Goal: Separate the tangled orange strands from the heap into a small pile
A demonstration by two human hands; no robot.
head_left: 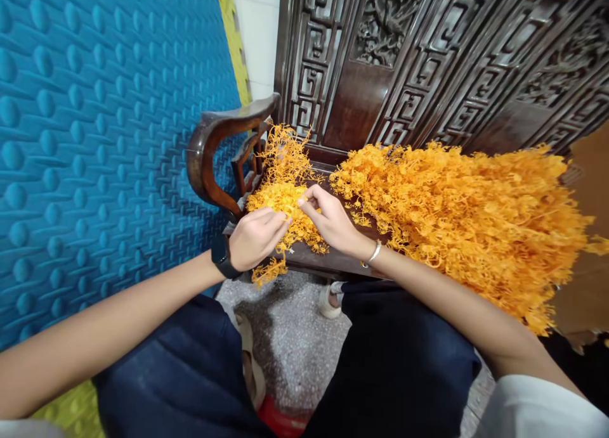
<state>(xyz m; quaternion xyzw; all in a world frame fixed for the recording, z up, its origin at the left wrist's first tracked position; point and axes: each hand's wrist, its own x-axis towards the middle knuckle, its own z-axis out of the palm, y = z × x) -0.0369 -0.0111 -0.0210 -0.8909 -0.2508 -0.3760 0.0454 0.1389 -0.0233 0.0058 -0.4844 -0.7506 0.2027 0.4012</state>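
Observation:
My left hand, with a dark watch band at the wrist, is closed in a pinch over the small heap of orange, thread-like artificial flowers. An orange artificial flower sprig hangs below its fingers, over the front edge of the wooden seat. Opposite it, my right hand, with a light bangle at the wrist, is pinched too, thumb against forefinger. Whatever sits between its fingertips is too small to make out. The two hands are close together but apart.
A large pile of the same orange flowers covers the seat's right side. A curved wooden armrest bounds the left, and a carved dark backrest stands behind. Blue foam matting lies at left. Cardboard shows at far right.

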